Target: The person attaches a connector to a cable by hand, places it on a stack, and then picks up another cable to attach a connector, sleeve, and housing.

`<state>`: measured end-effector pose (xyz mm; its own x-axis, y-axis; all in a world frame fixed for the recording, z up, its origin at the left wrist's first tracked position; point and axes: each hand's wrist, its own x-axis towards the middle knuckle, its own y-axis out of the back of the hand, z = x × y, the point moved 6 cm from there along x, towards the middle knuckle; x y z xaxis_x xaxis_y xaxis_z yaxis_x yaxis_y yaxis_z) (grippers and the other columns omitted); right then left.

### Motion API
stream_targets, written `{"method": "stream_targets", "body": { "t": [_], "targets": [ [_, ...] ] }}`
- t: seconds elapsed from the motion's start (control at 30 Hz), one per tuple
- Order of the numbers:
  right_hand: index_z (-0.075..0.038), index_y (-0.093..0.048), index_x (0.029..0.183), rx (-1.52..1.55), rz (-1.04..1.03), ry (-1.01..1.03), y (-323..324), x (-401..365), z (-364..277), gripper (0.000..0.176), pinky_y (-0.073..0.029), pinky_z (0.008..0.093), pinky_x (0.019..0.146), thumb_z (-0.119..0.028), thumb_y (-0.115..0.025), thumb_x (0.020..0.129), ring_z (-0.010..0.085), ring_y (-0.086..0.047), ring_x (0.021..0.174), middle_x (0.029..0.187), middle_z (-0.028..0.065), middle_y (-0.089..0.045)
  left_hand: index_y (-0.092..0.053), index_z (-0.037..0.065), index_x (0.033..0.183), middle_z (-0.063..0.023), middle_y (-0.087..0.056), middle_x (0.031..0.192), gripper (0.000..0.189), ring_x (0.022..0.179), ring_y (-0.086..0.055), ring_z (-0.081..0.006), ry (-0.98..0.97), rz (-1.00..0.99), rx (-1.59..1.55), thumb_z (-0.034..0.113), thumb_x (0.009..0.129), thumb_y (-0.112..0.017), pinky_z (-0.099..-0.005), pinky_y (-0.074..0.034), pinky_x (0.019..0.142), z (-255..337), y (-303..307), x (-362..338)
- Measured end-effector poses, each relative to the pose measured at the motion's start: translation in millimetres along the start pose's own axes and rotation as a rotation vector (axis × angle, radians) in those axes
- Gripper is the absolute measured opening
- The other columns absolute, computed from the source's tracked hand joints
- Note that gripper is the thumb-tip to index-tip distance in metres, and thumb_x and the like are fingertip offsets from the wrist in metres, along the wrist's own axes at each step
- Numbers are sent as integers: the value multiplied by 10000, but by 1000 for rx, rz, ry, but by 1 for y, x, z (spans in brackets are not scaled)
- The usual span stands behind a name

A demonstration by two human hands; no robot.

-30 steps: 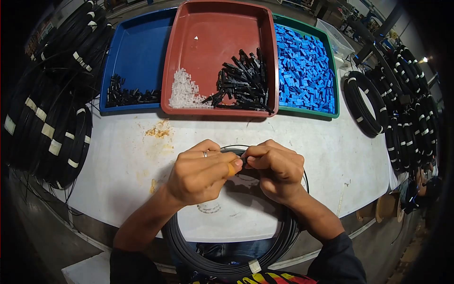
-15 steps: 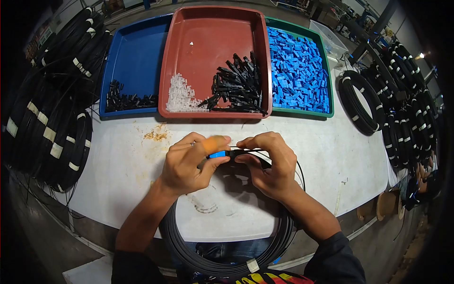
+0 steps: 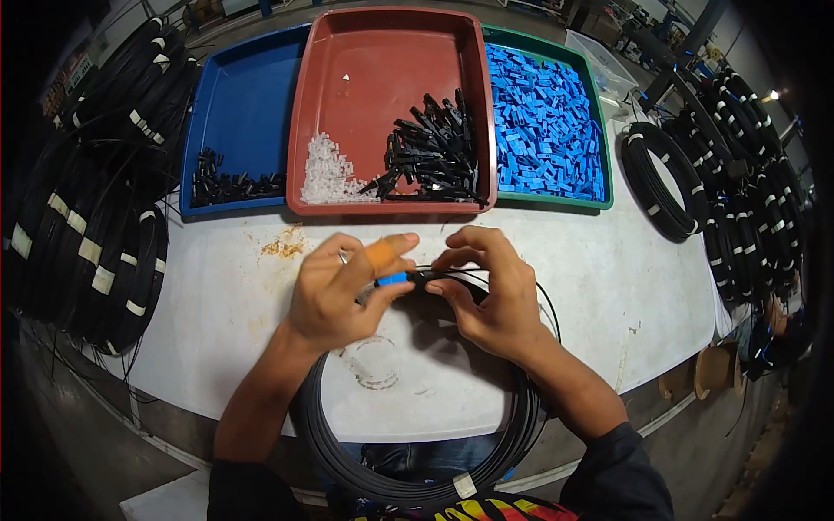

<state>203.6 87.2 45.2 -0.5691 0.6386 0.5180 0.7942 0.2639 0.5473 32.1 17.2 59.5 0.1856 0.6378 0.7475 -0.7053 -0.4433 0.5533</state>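
Note:
Between the fingertips of my left hand (image 3: 343, 291) is a blue connector (image 3: 393, 279), its clear end partly behind the fingers. An orange wrap covers one finger of that hand. My right hand (image 3: 491, 295) has thumb and fingers bent around the black part (image 3: 424, 276) beside the blue piece, where a thin black cable runs; whether the fingertips touch it is hard to tell. Below both hands, a coil of black cable (image 3: 317, 425) with a white tape band hangs over the table's near edge.
Across the back of the white table (image 3: 643, 286) stand a blue tray (image 3: 248, 95) with black parts, a red tray (image 3: 382, 52) with clear and black parts, and a green tray (image 3: 599, 139) full of blue pieces. Black cable coils (image 3: 87, 234) flank both sides.
The fingers of both hands have loosened and spread a little around the connector. My left hand has shifted slightly left. The camera view has moved slightly.

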Motion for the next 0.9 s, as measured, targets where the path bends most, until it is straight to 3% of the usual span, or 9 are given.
{"method": "stream_targets", "body": {
  "t": [0.07,0.13,0.23,0.4,0.6,0.67,0.8,0.87,0.9],
  "targets": [
    [-13,-528,1253,-142,-66,33,-1,4,2,575,-523,440,890,-108,-845,783,341,-680,977,1127,164,-669,-734,24,1112,-43,-795,936,342,701,-713,-184,122,-32,46,57,783,-824,-321,-491,763,-12,6,4],
    [-22,-525,1308,-205,-113,-57,-4,6,12,682,-451,453,941,-255,-864,765,387,-618,1012,1155,178,-657,-769,23,971,-73,-788,883,255,768,-659,-210,117,-125,94,16,726,-838,-342,-499,711,-33,9,-4],
    [-29,-502,1384,-78,-202,-204,-10,5,31,804,-484,482,967,-327,-888,745,418,-625,1112,1239,224,-644,-788,34,894,-90,-770,849,181,764,-644,-224,262,-177,56,36,722,-847,-350,-496,732,-54,15,-14],
    [-28,-475,1432,-58,-385,-150,-15,6,26,905,-501,494,1002,-362,-915,715,442,-623,1189,1273,268,-648,-782,60,950,-74,-766,857,193,815,-641,-243,471,-324,26,87,770,-848,-370,-507,814,-62,29,-17],
    [-64,-502,1403,17,-467,-152,-21,3,19,727,-539,462,933,-193,-859,783,424,-696,1062,1131,213,-737,-756,41,1001,-90,-773,980,277,922,-687,-294,496,-505,-76,126,756,-852,-399,-514,869,-55,41,-28],
    [-65,-507,1411,16,-487,-130,-21,4,19,702,-549,472,911,-143,-831,793,429,-705,1027,1105,219,-741,-745,40,1024,-111,-766,1053,298,969,-699,-299,409,-268,109,153,767,-845,-400,-524,864,-26,71,-30],
    [-63,-533,1406,-2,-479,-95,-20,5,16,664,-560,467,890,-82,-787,793,423,-714,992,1081,222,-741,-701,10,945,-130,-741,914,220,788,-718,-271,432,55,195,196,869,-789,-350,-548,758,51,116,-105],
    [-57,-567,1388,-1,-485,-142,-20,5,17,634,-564,459,890,-55,-764,786,415,-717,984,1087,224,-737,-647,1,1046,-150,-719,843,284,716,-703,-232,870,435,-137,230,925,-764,-334,-531,715,84,116,-187],
    [-58,-582,1376,-18,-478,-122,-20,5,15,618,-567,454,887,-39,-754,783,409,-720,975,1086,222,-738,-540,54,1206,-199,-702,942,411,819,-709,-246,930,450,-243,240,926,-776,-356,-542,778,103,107,-225]
  ]
}}
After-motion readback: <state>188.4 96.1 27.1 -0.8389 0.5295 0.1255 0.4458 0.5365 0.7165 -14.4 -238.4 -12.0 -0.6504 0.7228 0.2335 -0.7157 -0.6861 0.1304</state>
